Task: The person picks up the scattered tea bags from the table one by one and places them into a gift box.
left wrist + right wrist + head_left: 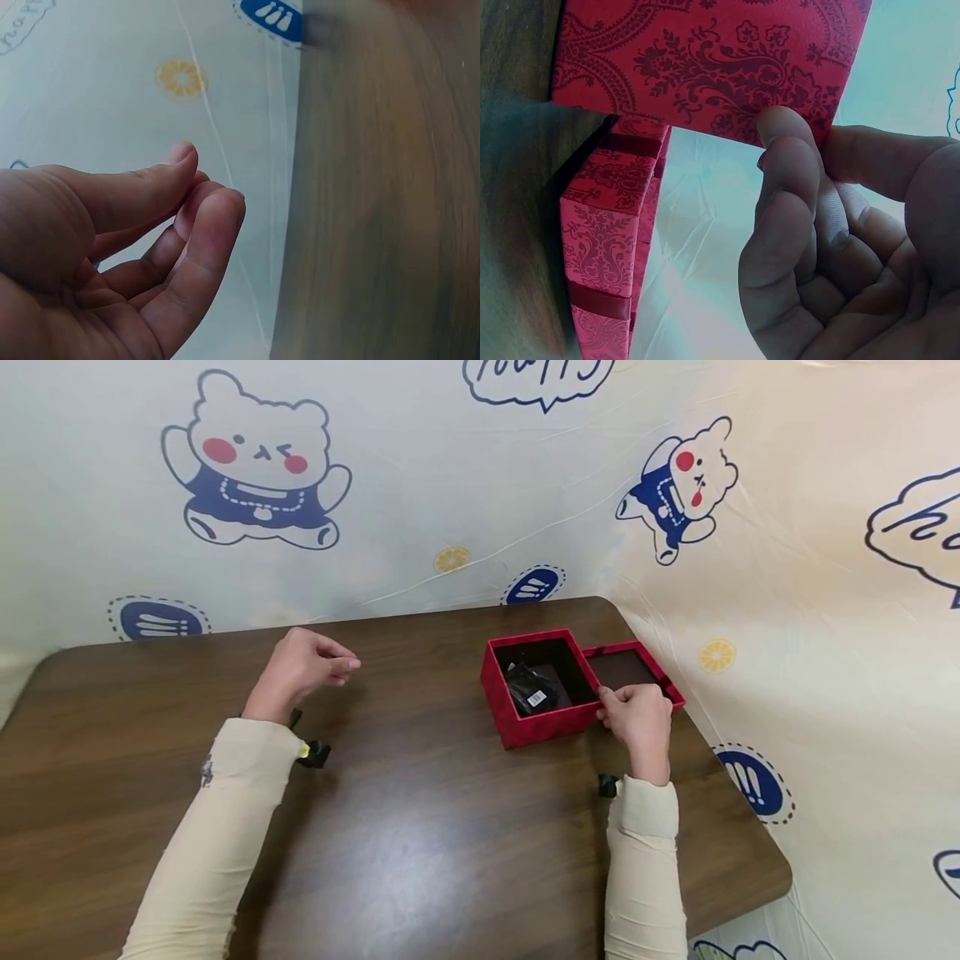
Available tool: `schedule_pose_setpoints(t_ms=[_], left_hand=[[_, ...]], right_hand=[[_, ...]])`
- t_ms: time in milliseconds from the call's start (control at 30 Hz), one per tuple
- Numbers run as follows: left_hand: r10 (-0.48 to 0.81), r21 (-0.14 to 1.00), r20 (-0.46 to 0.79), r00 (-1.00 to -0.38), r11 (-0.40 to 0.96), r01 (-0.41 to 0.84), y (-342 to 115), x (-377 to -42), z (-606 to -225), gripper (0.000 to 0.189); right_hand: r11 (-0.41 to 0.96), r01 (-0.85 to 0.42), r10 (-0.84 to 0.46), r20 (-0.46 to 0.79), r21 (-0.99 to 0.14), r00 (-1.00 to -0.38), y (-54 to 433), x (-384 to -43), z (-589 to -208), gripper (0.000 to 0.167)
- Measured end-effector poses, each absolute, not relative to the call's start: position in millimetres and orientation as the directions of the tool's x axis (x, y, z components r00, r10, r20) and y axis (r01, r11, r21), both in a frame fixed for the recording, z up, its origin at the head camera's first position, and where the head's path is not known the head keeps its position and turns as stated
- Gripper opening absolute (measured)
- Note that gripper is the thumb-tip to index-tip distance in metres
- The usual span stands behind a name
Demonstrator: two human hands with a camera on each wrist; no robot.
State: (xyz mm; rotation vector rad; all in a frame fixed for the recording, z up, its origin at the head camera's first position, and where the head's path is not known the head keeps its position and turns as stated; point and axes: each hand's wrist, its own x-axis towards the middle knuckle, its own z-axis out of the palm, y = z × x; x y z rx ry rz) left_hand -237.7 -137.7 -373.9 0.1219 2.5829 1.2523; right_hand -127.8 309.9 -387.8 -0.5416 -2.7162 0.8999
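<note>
A red patterned box (543,725) stands uncovered toward the right of the table in the head view. Inside it lies a black packet with a white label (524,687). My right hand (639,722) pinches the box's near right corner between thumb and fingers; the right wrist view shows the thumb (870,154) against the corner edge. Beside the box is its red lid (600,247), inside up, partly hidden by the box and the hand. Over the left part of the table hovers my left hand (303,667), its fingers loosely curled and holding nothing.
The brown wooden table (420,827) has rounded corners. A pale printed sheet (405,485) with cartoon bears hangs along its far and right edges, and the lid sits close to that right edge.
</note>
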Motion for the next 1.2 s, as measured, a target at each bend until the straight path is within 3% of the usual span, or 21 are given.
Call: schedule_pose_setpoints(t_ms=[333,700,1033,1200], left_hand=[[0.130,0.752,-0.213,-0.968,0.654,-0.078,-166.8,-236.2,-376.3,0.036],[0.075,0.785,-0.270,-0.960,0.595,-0.174,-208.3,-233.0,-390.7,0.036],[-0.002,0.741,-0.302,-0.953,0.629,-0.236,-236.3,-234.6,-408.3,0.037],[-0.048,0.646,-0.257,-0.965,0.734,-0.209,-250.5,-230.4,-416.5,0.040]], right_hand=[[0.736,0.298,0.423,0.068,-0.608,-0.904,313.8,-124.9,-387.4,0.038],[0.739,0.301,0.428,0.075,-0.602,-0.901,317.0,-124.9,-387.3,0.039],[0.732,0.305,0.422,0.055,-0.610,-0.905,312.0,-126.5,-386.9,0.038],[0.739,0.289,0.413,0.071,-0.609,-0.908,310.1,-127.1,-387.0,0.038]])
